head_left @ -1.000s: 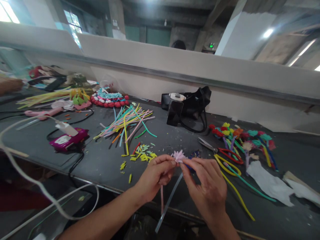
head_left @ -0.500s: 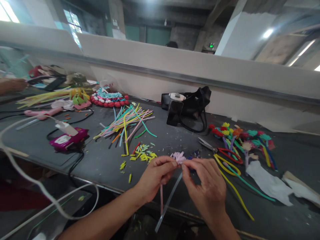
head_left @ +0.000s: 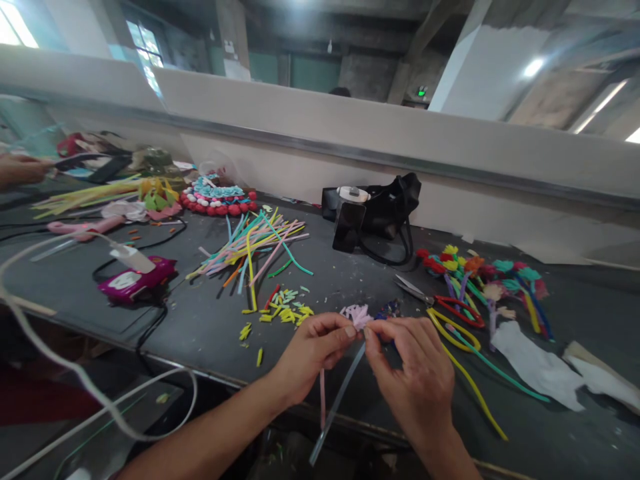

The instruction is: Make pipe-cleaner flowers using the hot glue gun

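Note:
Over the table's front edge, my left hand (head_left: 320, 350) pinches the base of a pale lilac fringed flower (head_left: 356, 315) between thumb and forefinger. A pink strip (head_left: 323, 400) hangs below that hand. My right hand (head_left: 413, 363) closes thumb and forefinger at the flower's base from the other side; its fingertips hide the exact contact. Between the hands a translucent bluish stick (head_left: 336, 403) slants down past the edge; what holds its top is hidden. Yellow cut pieces (head_left: 287, 315) lie left of the flower. Scissors (head_left: 440, 303) with red handles lie beyond my right hand.
Coloured strips (head_left: 250, 247) are heaped at centre left, near a purple device (head_left: 137, 279) with a white cable (head_left: 65, 357). A black bag (head_left: 393, 207) stands at the back. Finished-looking flowers (head_left: 465, 267) and white paper (head_left: 537, 363) lie right. Another person's hand (head_left: 23, 171) shows far left.
My right hand has shifted very slightly to the right and turned a little at the flower's base. The left hand keeps its pinch, and the flower has barely moved.

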`<state>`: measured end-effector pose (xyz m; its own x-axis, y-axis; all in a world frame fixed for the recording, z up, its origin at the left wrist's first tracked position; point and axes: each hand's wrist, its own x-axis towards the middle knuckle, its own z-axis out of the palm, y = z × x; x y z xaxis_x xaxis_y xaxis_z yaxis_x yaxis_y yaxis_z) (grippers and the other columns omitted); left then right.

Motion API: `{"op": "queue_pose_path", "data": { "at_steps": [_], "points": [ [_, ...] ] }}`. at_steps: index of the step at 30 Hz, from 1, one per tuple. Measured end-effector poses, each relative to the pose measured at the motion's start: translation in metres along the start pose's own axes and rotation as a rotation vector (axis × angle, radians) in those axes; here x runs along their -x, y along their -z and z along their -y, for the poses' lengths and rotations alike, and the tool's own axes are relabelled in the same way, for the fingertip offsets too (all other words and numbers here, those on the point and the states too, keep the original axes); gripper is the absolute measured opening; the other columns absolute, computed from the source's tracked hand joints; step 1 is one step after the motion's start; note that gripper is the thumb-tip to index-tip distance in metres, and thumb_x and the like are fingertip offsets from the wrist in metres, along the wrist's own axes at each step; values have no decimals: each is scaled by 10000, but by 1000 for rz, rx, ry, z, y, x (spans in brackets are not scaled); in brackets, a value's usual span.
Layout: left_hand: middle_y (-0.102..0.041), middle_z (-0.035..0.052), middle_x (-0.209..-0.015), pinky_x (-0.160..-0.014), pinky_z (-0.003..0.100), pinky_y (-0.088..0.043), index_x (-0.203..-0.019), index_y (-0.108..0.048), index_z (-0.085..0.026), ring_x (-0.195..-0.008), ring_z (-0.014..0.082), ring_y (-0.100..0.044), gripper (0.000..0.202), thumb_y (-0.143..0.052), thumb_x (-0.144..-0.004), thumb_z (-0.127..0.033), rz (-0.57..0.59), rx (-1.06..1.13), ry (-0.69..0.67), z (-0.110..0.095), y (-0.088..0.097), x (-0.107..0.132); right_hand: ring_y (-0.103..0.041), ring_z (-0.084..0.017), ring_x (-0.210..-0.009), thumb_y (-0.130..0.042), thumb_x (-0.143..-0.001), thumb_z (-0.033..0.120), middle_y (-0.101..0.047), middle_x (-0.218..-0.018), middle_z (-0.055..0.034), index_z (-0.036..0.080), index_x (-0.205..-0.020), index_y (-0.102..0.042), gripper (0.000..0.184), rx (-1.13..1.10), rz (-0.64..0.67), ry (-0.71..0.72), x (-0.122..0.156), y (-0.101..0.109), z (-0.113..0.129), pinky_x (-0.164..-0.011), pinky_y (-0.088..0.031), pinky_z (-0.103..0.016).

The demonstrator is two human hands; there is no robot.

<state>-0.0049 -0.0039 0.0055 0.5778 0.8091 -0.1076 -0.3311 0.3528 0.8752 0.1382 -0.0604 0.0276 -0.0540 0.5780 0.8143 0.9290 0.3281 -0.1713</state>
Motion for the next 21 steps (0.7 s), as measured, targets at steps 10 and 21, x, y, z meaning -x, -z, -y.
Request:
{"op": "queue_pose_path", "data": {
  "at_steps": [10,21],
  "points": [
    [-574,-8,-574,-413,204,-142,-837,-633,-133,-400,30,-297,336,-639,-832,-468,63,-10,5,-4,1,0,-603,-142,-761,-625,-855,130,-657,-811,-19,188,-944,-612,107,3,-149,-95,7,11,-8,-738,-471,-280],
    [-549,-26,-513,-399,201,-148,-855,-562,-151,-393,41,-269,266,-542,-905,-412,19,48,-42,-7,2,1,-603,-176,-803,-593,-885,219,-666,-848,-37,189,-948,-621,75,71,0,-134,20,-10,-30,-773,-468,-317]
  ]
}}
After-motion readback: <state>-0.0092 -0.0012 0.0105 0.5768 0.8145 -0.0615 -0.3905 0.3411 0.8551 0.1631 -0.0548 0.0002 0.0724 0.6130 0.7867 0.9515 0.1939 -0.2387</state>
